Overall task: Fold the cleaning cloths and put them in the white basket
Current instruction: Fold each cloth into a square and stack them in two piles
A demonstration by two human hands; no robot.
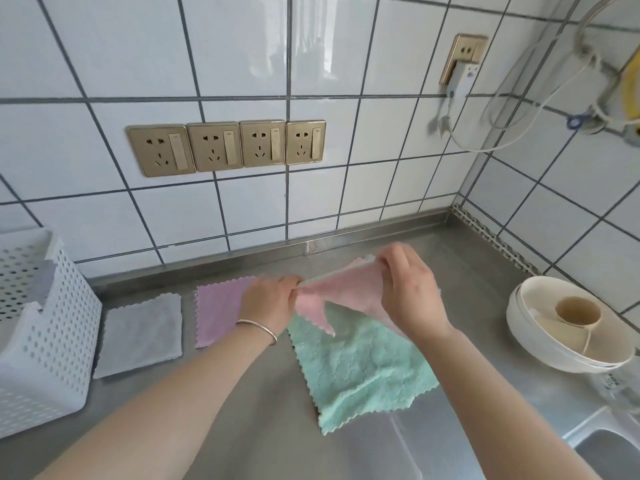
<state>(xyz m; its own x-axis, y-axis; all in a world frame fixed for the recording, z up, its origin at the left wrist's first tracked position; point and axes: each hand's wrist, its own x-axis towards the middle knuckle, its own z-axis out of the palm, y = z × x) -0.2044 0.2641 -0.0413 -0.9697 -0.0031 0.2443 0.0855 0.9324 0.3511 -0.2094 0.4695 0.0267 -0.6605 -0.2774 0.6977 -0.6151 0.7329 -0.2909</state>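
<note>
Pink cloth [332,289] pinched btwn L hand [268,299] & R hand [410,289].

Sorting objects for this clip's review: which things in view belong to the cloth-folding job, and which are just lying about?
Part of the job:
pink cloth, pinched by left hand and right hand
green cloth
purple cloth
grey cloth
white basket

Just lying about:
white bowls
wall sockets
white cables

Bare counter [263,427] lay open in front. On the left stood the basket [52,344], with grey cloth [138,332] and purple cloth [218,313] beside it; the green cloth [360,368] filled the middle, bowls [540,337] blocked the right.
</note>
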